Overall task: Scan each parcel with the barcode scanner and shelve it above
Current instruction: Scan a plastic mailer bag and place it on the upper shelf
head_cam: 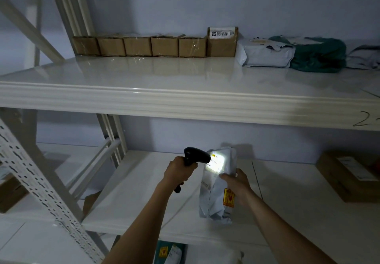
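A: Two hands up, both busy. Left hand (178,171) has its fingers wrapped tight round the grip of the black barcode scanner (194,162); the scanner's head sits just left of the grey parcel (217,194) and throws a bright white patch on the parcel's top label.

B: Right?

A: Right hand (236,183) grips the grey parcel at its right edge, thumb on the front face, remaining fingers behind it. The parcel is upright, held above the lower shelf (144,191), under the upper shelf (185,99).

B: Any text?

A: Parcel label is washed out by the light, unreadable. Yellow-and-red sticker (228,198) low on the parcel beside the right hand, print too small. Handwritten "2" (364,119) on the upper shelf's front edge, far right, cut by the frame.

B: On top?

A: Row of five small brown boxes (139,46) at the back of the upper shelf, then a taller box (222,41) with a white printed label, characters not legible. Right of that, a grey mailer (267,55) and a green bag (319,55), touching.
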Demonstrator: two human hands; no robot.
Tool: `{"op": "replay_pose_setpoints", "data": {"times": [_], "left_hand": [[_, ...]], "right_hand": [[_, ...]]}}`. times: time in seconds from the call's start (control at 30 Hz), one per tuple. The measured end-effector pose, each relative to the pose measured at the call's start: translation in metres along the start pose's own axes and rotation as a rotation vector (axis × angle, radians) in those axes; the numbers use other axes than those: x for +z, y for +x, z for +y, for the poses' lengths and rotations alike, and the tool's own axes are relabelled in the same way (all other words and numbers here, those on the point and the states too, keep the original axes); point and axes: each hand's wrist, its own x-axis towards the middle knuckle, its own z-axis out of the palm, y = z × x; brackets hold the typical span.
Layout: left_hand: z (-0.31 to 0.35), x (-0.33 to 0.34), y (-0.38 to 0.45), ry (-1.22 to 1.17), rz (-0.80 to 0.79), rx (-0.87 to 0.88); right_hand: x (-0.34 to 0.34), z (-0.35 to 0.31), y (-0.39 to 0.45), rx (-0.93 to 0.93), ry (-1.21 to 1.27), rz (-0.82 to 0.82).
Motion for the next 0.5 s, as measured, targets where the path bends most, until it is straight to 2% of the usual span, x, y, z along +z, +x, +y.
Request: {"op": "replay_pose_setpoints", "data": {"times": [0.5], "left_hand": [[0.0053,0.004,-0.0006,0.025,0.006,-0.012]], "right_hand": [[-0.0097,0.0038,0.0023,0.039,0.053,-0.019]]}}
